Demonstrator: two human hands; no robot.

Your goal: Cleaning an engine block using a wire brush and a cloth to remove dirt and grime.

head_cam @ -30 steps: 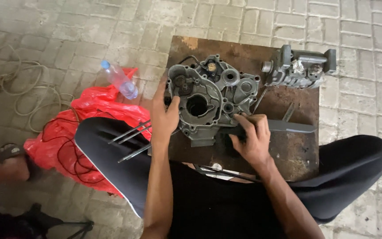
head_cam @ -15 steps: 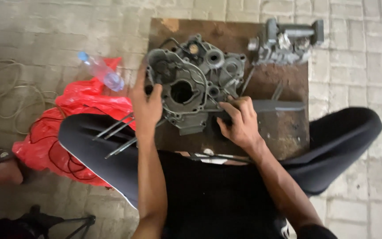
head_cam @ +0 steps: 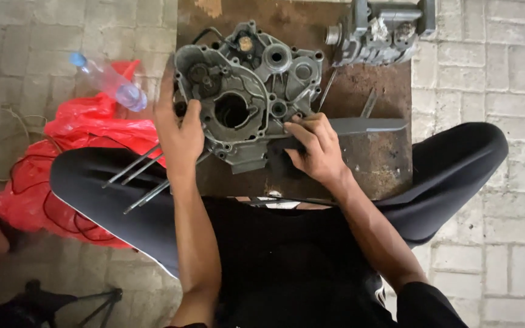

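Observation:
A grey metal engine crankcase half [head_cam: 247,91] lies on a low rusty brown table [head_cam: 372,158] between my knees. My left hand [head_cam: 178,130] grips its left edge, thumb resting on the casing face. My right hand [head_cam: 316,149] is closed around a dark tool handle at the lower right corner of the casing; a long flat grey blade [head_cam: 369,126] runs from that hand to the right across the table. Several thin metal rods [head_cam: 144,176] stick out to the lower left, past my left knee.
A second grey engine part [head_cam: 381,30] stands at the table's far right corner. A clear plastic bottle [head_cam: 109,82] lies on a red plastic bag [head_cam: 62,152] with dark cables on the paved ground to the left. Brick paving surrounds the table.
The view has shifted, so the table and casing sit higher in the frame. Both hands hold about the same places on the casing and the tool.

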